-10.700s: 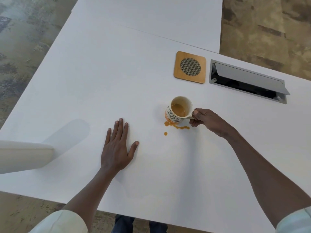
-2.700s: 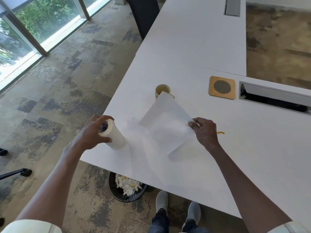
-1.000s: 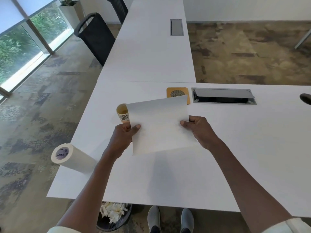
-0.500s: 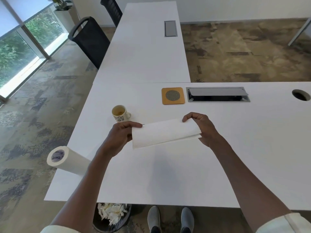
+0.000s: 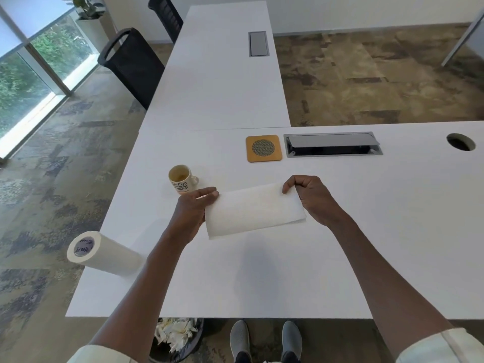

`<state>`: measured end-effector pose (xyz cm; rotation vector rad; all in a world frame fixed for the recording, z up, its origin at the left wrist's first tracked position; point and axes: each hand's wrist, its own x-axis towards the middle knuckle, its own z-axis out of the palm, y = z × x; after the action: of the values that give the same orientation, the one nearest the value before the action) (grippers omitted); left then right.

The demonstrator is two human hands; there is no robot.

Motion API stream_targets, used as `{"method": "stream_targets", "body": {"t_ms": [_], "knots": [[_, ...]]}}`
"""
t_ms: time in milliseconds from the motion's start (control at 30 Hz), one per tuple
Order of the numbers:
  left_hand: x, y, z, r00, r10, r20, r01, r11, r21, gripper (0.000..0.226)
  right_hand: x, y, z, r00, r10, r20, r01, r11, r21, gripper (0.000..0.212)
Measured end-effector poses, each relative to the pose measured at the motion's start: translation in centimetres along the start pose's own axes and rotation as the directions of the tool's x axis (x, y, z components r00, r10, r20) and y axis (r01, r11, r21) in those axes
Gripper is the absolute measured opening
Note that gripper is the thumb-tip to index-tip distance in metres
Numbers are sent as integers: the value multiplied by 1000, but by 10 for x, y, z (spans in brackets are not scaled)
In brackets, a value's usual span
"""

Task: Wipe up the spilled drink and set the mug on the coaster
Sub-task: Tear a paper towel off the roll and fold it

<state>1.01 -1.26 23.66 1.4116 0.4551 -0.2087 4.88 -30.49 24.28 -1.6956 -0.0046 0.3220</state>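
Both hands pinch folded paper towel (image 5: 254,210): left hand (image 5: 192,208) at 9 o'clock end, right hand (image 5: 309,196) at 3; mug (image 5: 180,180) at 10 o'clock, off coaster (image 5: 263,148).

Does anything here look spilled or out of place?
No spill shows now. The mug stands on the bare table, apart from the empty coaster. Both hands hold a folded paper towel.
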Motion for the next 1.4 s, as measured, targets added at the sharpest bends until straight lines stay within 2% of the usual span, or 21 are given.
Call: {"method": "stream_targets", "body": {"t_ms": [167,233,300,400,500,600,667,767,833,900,1000,1067,1267,1400], "knots": [[6,-2,5,994,97,-56,-89,987,134,9,-1,-1,-5,992,100,79,-118,959,259,37],[7,-3,8,986,142,-82,-123,972,199,8,1,2,-5,992,102,79,-119,955,272,29],[10,-5,12,980,174,-98,-145,957,252,8,2,8,-3,994,100,34,-105,971,216,17],[14,-11,19,977,188,-104,-148,940,307,8,2,19,1,993,120,-15,-119,990,70,35],[19,-19,23,980,173,-103,-130,936,328,7,2,30,6,990,120,-73,-120,993,1,23],[22,-29,23,993,92,-72,-67,954,291,13,1,38,7,987,85,-137,-94,993,-64,11],[24,-38,21,1000,-3,15,-1,967,254,26,3,45,6,985,66,-161,-83,992,-98,7],[27,-56,18,992,-79,94,46,948,314,29,3,57,4,979,100,-175,-128,979,-159,20],[30,-70,20,994,-93,61,64,926,372,26,2,67,2,981,140,-136,-169,957,-235,26],[34,-83,21,995,-100,3,89,906,414,24,0,78,-2,978,198,-70,-209,941,-266,22],[41,-104,23,989,-137,-56,148,901,407,22,-1,90,-6,961,275,28,-253,917,-308,18],[45,-116,24,983,-161,-83,181,902,392,20,1,98,-6,960,280,29,-250,893,-374,18],[67,-140,34,976,-122,-182,186,899,396,16,20,121,3,983,137,-123,-181,848,-498,17],[91,-146,39,968,-32,-249,153,861,485,25,42,133,7,994,38,-98,-90,792,-604,25]]}}
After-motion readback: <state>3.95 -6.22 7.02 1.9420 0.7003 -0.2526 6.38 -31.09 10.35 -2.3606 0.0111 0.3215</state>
